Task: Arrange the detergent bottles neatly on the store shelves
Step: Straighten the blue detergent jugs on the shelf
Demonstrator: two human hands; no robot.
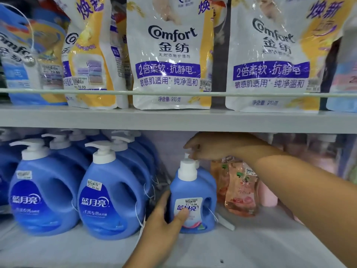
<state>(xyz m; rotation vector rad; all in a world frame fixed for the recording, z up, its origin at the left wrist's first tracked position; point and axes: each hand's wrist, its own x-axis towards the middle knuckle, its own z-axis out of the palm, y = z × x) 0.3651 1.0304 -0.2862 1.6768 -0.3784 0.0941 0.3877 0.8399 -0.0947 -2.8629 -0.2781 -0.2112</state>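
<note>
A small blue detergent bottle [194, 194] with a white pump stands upright on the lower shelf [251, 246], right of centre. My left hand [164, 217] grips its lower body, thumb across the label and fingers behind its left side. My right hand [204, 147] reaches in under the upper shelf and pinches the white pump top of a bottle, either this one or one just behind it. Two large blue pump bottles [42, 192] [112, 196] stand at the left front, with several more behind them.
Peach refill pouches [241, 192] and a pink bottle [268, 196] stand right of the small bottle. The upper shelf [173, 118] holds white and yellow Comfort pouches [172, 55] behind a rail. A white strip [226, 223] lies on the lower shelf.
</note>
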